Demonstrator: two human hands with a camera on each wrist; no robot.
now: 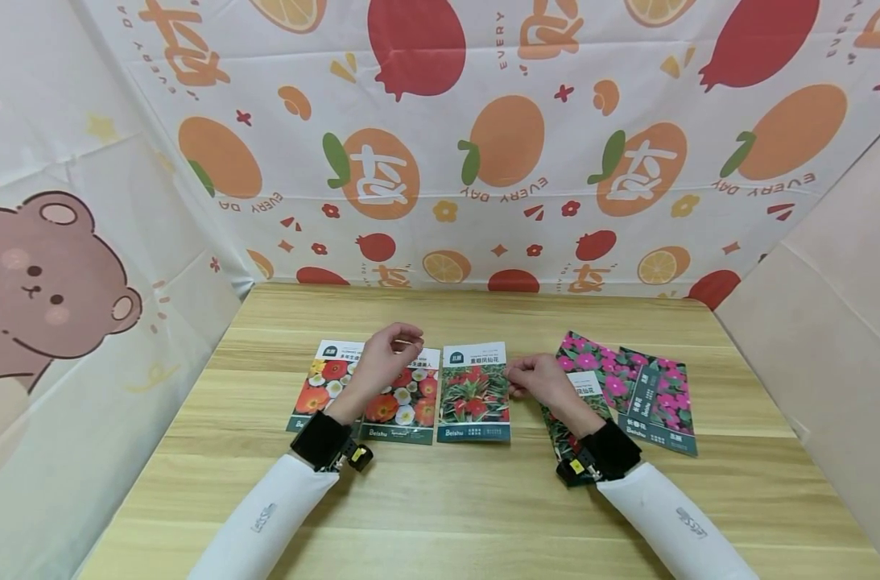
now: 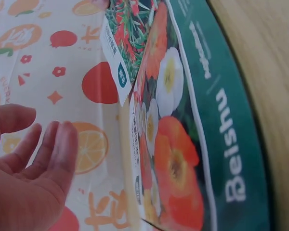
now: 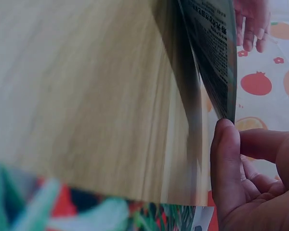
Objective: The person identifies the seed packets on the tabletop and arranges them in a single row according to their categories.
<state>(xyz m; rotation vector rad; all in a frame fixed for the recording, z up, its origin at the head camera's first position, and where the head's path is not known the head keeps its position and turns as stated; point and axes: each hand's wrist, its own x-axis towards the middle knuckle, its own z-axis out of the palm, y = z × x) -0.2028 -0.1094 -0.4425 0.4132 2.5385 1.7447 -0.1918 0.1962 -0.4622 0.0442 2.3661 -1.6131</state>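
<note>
Left hand (image 1: pixel 380 362): hovering over the orange-and-white flower packets (image 1: pixel 367 393) at nine o'clock of the row, fingers (image 2: pixel 48 154) loosely curled and released, grasping nothing; likely lifted off so those packets stay lying flat.

Right hand (image 1: pixel 548 385): reaching toward the red flower packet (image 1: pixel 474 392) from its three o'clock side, thumb and fingers (image 3: pixel 229 159) pinching a packet edge in the right wrist view, seemingly that packet's right edge, probably to square it against its neighbours.

Red flower packet: lying face up at the centre of the counter (image 1: pixel 454 499), just beside the orange-and-white pair, label end pointing to twelve o'clock.

Pink flower packets (image 1: pixel 646 391): fanning out at three o'clock, overlapping and tilted, looking unsorted next to the neat row.

Another packet (image 1: pixel 566 431): lying partly hidden under the right wrist, print unclear.

Backdrop: fruit-print cloth (image 1: pixel 483 145) hanging at twelve o'clock, bear-print cloth (image 1: pixel 48 282) at nine o'clock.
</note>
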